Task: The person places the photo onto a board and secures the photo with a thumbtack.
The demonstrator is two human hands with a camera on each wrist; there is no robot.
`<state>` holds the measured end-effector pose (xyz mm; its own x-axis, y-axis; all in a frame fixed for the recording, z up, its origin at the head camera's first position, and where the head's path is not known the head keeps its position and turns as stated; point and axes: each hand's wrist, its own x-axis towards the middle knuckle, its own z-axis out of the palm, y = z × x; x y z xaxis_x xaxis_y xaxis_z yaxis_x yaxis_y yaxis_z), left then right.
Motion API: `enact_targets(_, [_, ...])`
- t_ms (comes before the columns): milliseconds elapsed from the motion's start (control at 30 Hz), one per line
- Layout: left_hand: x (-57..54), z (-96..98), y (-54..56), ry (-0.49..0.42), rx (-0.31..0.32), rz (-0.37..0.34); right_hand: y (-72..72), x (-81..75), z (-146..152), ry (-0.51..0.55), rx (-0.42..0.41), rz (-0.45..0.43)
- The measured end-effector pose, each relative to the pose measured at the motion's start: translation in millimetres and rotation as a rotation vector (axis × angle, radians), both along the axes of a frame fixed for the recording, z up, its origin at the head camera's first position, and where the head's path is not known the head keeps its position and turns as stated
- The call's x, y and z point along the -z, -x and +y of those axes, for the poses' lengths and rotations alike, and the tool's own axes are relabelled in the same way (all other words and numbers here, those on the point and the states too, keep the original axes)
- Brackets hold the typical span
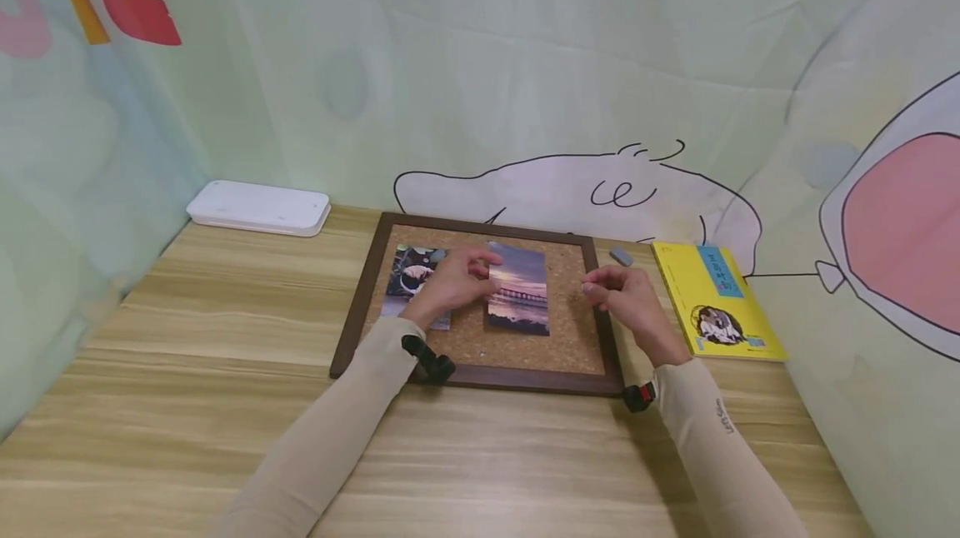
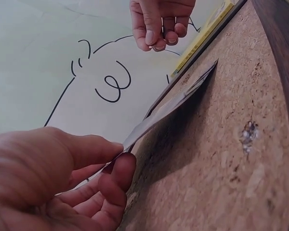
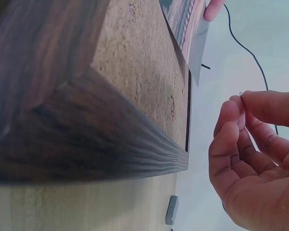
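My left hand pinches the left edge of a sunset photo between thumb and fingers. The photo is tilted up over a cork board, as the left wrist view shows by its shadow. A second photo lies on the cork, partly covered by my left hand. Above the board's right side of the frame, my right hand has thumb and index fingertip together on a tiny greyish thing, too small to identify. A small shiny clear bit sits on the cork.
The board's dark wooden frame lies on a wood-grain table. To its right are a grey eraser-like block and a yellow book. A white case stands at the back left, against the printed cloth wall.
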<state>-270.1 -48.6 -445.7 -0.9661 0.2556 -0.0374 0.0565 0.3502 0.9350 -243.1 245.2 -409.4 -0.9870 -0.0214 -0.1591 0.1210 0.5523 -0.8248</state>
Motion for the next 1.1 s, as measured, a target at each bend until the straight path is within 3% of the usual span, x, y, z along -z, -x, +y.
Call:
enact_targets(167, [1.4,3.0,1.7,0.063,-0.012,0.010,1.9,2.0,-0.3,-0.002,-0.009,0.012])
enact_targets(367, [1.7,9.2,1.9,0.070,-0.032,0.015,3.1,4.4,1.5,-0.005,-0.007,0.012])
enact_targets(600, [7.1,21.3,6.5,0.111,-0.017,0.059,4.3,3.7,2.4,0.002,-0.004,0.011])
enact_targets(800, [4.6,27.7,8.7,0.128,0.023,0.048,5.8,-0.5,1.3,-0.011,-0.024,0.041])
enact_targets(1100, [3.7,37.2,10.3,0.180,-0.007,0.074,10.1,-1.6,-1.2,0.013,-0.039,0.060])
